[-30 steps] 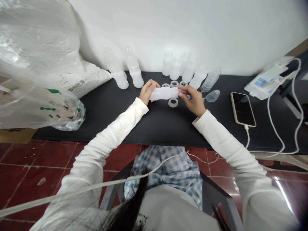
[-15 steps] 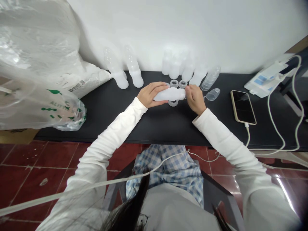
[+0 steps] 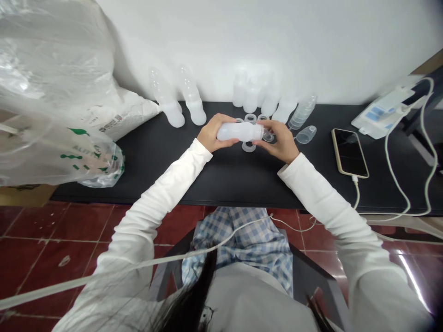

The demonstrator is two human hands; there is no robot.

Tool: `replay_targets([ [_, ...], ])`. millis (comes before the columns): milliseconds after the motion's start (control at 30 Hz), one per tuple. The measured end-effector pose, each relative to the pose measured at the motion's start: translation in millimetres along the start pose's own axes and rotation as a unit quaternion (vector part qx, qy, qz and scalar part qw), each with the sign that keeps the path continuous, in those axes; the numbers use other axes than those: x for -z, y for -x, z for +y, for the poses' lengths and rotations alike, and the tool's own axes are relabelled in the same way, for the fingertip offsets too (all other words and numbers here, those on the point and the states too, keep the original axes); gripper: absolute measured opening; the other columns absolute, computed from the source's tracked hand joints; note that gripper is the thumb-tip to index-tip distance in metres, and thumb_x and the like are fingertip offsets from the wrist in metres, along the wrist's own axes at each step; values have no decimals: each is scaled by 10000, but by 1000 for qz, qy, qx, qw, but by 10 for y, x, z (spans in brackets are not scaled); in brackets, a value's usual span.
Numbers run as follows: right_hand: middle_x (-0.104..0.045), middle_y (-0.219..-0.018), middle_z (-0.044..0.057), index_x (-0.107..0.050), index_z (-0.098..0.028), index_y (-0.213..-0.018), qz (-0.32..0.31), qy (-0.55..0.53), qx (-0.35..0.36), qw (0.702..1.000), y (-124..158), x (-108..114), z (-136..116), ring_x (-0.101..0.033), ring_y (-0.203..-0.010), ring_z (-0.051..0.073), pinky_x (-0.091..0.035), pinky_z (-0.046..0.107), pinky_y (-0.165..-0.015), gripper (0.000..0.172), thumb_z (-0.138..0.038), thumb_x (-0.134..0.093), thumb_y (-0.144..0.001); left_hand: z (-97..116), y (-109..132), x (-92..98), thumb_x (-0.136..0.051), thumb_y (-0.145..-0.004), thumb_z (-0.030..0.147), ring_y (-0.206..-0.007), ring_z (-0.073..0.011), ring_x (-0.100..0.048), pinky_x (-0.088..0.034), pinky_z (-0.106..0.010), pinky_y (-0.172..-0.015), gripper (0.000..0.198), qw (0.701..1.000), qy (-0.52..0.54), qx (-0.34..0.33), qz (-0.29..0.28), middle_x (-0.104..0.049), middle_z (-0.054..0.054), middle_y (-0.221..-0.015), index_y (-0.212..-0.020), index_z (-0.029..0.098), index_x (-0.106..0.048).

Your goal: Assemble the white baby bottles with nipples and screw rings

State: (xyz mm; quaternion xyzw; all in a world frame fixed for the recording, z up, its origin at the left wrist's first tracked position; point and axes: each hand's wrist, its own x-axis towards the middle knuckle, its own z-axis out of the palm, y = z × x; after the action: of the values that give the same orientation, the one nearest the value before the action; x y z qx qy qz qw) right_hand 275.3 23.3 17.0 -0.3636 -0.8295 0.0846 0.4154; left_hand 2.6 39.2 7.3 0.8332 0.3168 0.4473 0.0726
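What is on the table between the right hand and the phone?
In the head view, one clear plastic cap lies on its side on the black table, between the right hand and the phone; the rest of that stretch is bare tabletop.

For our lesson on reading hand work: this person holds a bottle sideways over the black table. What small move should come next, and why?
Probably a twist of the right hand at the neck. The left hand grips the bottle by its base, level above the table, and the right pinches a clear part at its mouth; whether it is seated, I cannot tell.
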Motion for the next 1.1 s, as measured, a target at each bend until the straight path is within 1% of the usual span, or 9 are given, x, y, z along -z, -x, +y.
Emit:
replay_targets([
  [167,-683,-816,42,-664,-226,-871,19,-45,-72,996,-6,-33,5,-629,-745,197,-544,377,-736,607,-811,-502,-865,-74,11,-43,-650,-826,722,-1254,-312,-639,-510,-529,-1103,650,996,-53,-60,-37,-679,-123,-1265,-1274,251,-616],
  [300,-501,-533,-6,-532,-231,-581,2,-154,-168,974,-28,-84,-38,-512,-542,148,-498,344,-593,715,-851,-365,-893,-123,13,-127,-556,-974,544,-1271,-231,-638,-496,-489,-1156,345,989,-86,-110,-48,-703,-54,-1225,-1228,326,-640],
  [400,-442,-440,-12,-561,-246,-536,-41,-205,-215,954,-47,-81,-65,-492,-465,150,-524,362,-574,740,-839,-329,-913,-151,8,-179,-481,-1040,380,-1274,-144,-630,-487,-419,-1182,241,980,-107,-155,-68,-706,21,-1208,-1237,410,-618],
  [500,-439,-409,-9,-616,-237,-556,-56,-177,-237,954,-53,-58,-80,-535,-461,161,-559,387,-642,781,-820,-266,-939,-149,3,-187,-485,-1039,356,-1298,-134,-616,-477,-411,-1197,265,978,-103,-165,-75,-695,30,-1243,-1271,420,-597],
  [600,-539,-495,16,-672,-225,-645,-17,-79,-188,979,-43,-56,-66,-627,-589,202,-567,449,-809,809,-840,-228,-927,-101,-5,-143,-535,-1004,443,-1315,-208,-614,-463,-493,-1201,281,986,-78,-135,-63,-683,-20,-1295,-1259,364,-620],
  [700,-724,-893,61,-723,-245,-1015,11,-36,-98,994,-25,-56,-54,-701,-897,256,-530,492,-977,705,-808,-307,-938,-23,-17,-82,-586,-942,560,-1321,-302,-607,-469,-558,-1169,440,995,-64,-68,-44,-663,-99,-1341,-1284,286,-630],
  [800,-702,-1236,81,-623,-283,-1287,5,-42,-53,998,-6,-31,-79,-673,-1107,293,-511,510,-1036,599,-739,-467,-931,33,-25,-50,-613,-892,636,-1305,-341,-610,-488,-548,-1139,609,998,-59,-19,-29,-654,-149,-1348,-1341,224,-613],
  [967,-723,-1152,90,-649,-270,-1199,21,-34,-54,998,9,-34,-135,-685,-1063,296,-545,523,-1008,523,-697,-547,-915,32,-22,-66,-621,-867,688,-1223,-327,-651,-536,-503,-1081,683,997,-62,-17,-40,-687,-158,-1295,-1343,198,-629],
  [1100,-710,-1025,59,-631,-268,-1108,65,-108,-96,987,-1,-153,-102,-694,-979,247,-605,452,-903,496,-715,-541,-911,29,-35,-79,-585,-882,692,-1265,-329,-632,-508,-520,-1116,675,996,-67,-34,-38,-674,-153,-1325,-1360,217,-625],
])
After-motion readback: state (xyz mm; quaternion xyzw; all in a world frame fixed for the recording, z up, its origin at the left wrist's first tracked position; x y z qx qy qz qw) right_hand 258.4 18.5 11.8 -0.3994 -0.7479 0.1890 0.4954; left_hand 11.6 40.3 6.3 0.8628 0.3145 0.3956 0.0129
